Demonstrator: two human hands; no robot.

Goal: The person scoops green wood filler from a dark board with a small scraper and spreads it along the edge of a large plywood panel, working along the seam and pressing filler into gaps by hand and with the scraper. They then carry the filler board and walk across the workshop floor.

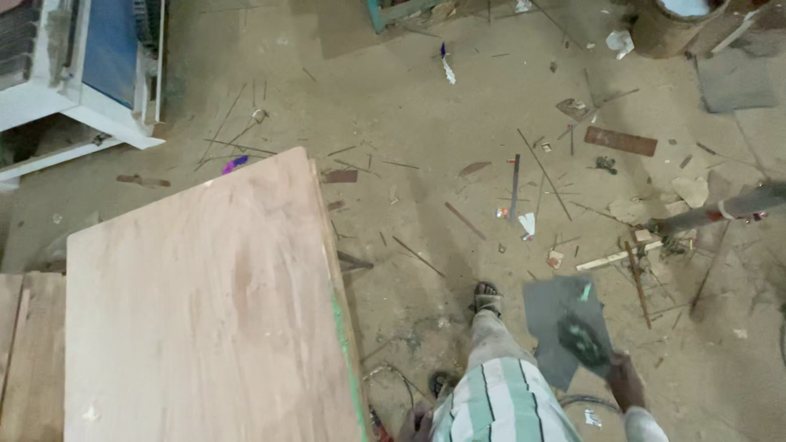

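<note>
A large plywood sheet (pixel 213 311) lies flat at the left, with a green-painted edge on its right side. My right hand (pixel 626 382) is low at the right and grips a dark, blurred object (pixel 583 340). A grey sheet like sandpaper (pixel 550 315) sits right behind that object; I cannot tell whether it is held or lies on the floor. Only a sliver of my left hand (pixel 413 426) shows at the bottom edge, close to the plywood's near corner, with its fingers hidden. My striped clothing (pixel 499 405) and a sandalled foot (pixel 487 299) are between the hands.
The concrete floor (pixel 426 115) is littered with thin metal rods, wood offcuts and paper scraps. A white and blue frame (pixel 90 90) stands at the top left. A round drum (pixel 675 24) is at the top right, and a pipe (pixel 720 211) lies at the right.
</note>
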